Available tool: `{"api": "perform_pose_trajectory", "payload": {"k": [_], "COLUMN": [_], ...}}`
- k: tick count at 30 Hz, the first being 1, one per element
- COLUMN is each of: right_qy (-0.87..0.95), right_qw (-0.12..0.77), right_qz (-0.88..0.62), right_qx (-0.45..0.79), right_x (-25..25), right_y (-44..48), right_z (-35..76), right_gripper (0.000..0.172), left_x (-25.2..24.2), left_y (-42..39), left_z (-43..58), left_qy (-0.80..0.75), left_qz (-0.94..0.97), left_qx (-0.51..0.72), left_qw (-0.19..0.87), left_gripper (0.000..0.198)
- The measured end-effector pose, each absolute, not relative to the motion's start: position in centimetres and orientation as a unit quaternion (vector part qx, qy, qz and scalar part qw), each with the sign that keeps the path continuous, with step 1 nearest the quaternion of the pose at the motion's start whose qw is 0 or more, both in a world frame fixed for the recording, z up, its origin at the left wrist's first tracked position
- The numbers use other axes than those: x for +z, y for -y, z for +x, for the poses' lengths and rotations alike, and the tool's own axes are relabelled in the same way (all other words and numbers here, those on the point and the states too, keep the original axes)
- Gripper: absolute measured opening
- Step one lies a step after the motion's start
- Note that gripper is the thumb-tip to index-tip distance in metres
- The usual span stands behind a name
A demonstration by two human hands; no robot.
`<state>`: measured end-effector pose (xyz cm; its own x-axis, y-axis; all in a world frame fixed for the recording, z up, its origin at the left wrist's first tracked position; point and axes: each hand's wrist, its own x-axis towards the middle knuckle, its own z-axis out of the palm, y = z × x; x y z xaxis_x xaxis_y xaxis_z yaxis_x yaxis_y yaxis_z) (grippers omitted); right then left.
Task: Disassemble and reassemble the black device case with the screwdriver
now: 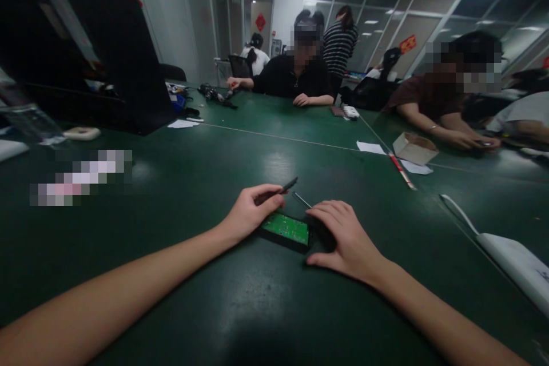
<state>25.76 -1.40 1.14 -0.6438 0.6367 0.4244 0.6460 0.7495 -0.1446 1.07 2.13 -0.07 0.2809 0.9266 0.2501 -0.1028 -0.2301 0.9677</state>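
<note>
My left hand (257,206) is closed, with a thin, flat black piece (290,185) pinched between thumb and fingers. Its lower edge touches the far left end of a black case (283,239), which lies on the table with a green circuit board (286,227) face up in it. Beside the case's right end, my right hand (341,234) curls its fingers over a screwdriver (302,200); the thin metal shaft sticks out toward the upper left. The handle is mostly hidden in dark shade under the palm. The right thumb stretches out apart from the fingers, near the case's front corner.
Around me is a green table (193,309) with seams. A white device with a cable (510,257) lies at right, near a cardboard box (415,148), paper (371,147) and a red-and-white strip (402,171). Two people sit across; cables (217,94) lie at the far left.
</note>
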Motion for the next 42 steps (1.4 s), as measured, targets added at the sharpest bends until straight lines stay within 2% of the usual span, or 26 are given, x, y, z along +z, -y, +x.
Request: {"api": "perform_pose_trajectory", "payload": {"k": [3, 9, 14, 19, 21, 25, 28, 34, 42], "right_qy": [0.903, 0.893, 0.844, 0.63, 0.571, 0.468, 0.415, 0.467, 0.57], "right_qw": [0.215, 0.235, 0.353, 0.539, 0.564, 0.538, 0.532, 0.487, 0.46], "right_qz": [-0.371, -0.383, -0.387, -0.447, -0.434, -0.413, -0.401, -0.396, -0.369], "right_qx": [-0.011, -0.013, 0.113, 0.336, 0.409, 0.567, 0.62, 0.623, 0.572], "right_x": [1.3, 1.6, 1.3, 0.3, 0.3, 1.2, 1.7, 1.3, 1.4], "right_y": [1.7, 2.3, 2.6, 2.1, 1.8, 1.2, 1.0, 1.6, 2.1], "right_z": [24.3, 22.2, 22.9, 23.6, 23.7, 24.0, 24.4, 24.3, 23.3], "right_gripper": [0.074, 0.041, 0.038, 0.032, 0.029, 0.041, 0.041, 0.034, 0.05], "left_x": [-0.3, -0.2, -0.1, 0.0, 0.1, 0.5, 0.6, 0.7, 0.7], "left_y": [-2.8, -3.1, -3.3, -3.4, -3.2, -2.7, -2.5, -2.2, -1.9], "left_z": [1.2, 1.3, 1.0, 0.9, 0.9, 1.1, 1.2, 1.2, 1.1], "left_qy": [-0.334, -0.316, -0.305, -0.285, -0.264, -0.238, -0.223, -0.182, -0.182], "left_qz": [0.532, 0.422, 0.39, 0.366, 0.353, 0.339, 0.342, 0.319, 0.333], "left_qx": [0.53, 0.554, 0.552, 0.546, 0.533, 0.49, 0.466, 0.42, 0.386], "left_qw": [0.569, 0.644, 0.671, 0.697, 0.722, 0.767, 0.785, 0.83, 0.841], "left_gripper": [0.05, 0.066, 0.068, 0.057, 0.054, 0.05, 0.046, 0.041, 0.032]}}
